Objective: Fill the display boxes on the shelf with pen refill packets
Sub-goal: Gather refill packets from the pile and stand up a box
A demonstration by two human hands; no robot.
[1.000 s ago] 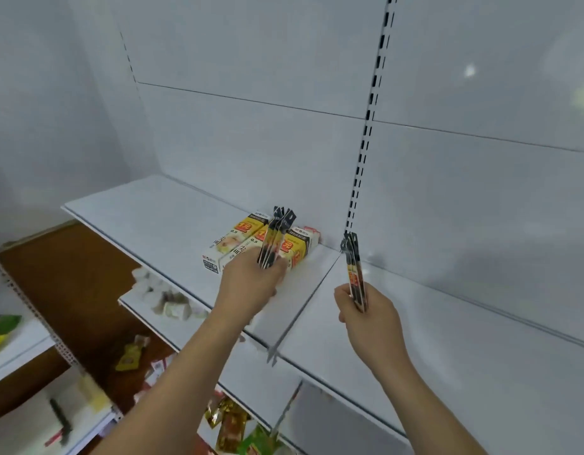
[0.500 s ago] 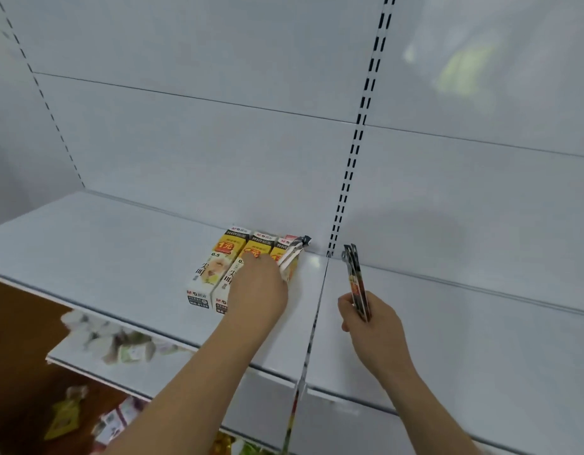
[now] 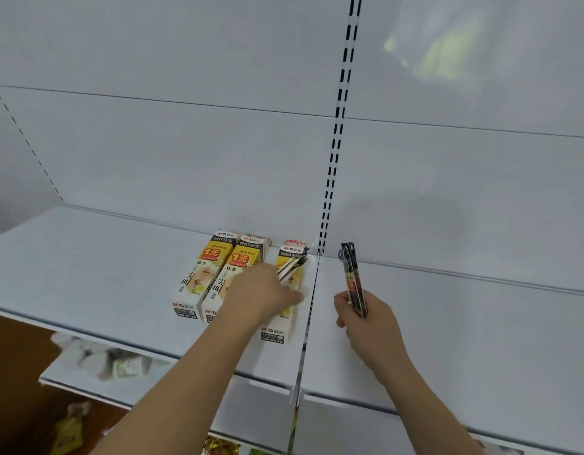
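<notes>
Three yellow and white display boxes lie side by side on the white shelf (image 3: 87, 274): a left box (image 3: 198, 274), a middle box (image 3: 231, 267) and a right box (image 3: 284, 320) that sits nearer the shelf's front. My left hand (image 3: 258, 290) holds a few pen refill packets (image 3: 294, 266), tilted flat over the right box's open top. My right hand (image 3: 366, 316) grips another bundle of pen refill packets (image 3: 351, 274) upright, to the right of the shelf joint.
A slotted upright (image 3: 336, 142) runs down the white back panel behind the boxes. A lower shelf (image 3: 97, 362) at the left carries small blurred packs, and coloured goods show below it. The shelf section (image 3: 464, 323) right of the joint is bare.
My left hand has tipped its packets from upright down over the right box, which now lies further forward than the other two. My right hand keeps its bundle upright in about the same place.
</notes>
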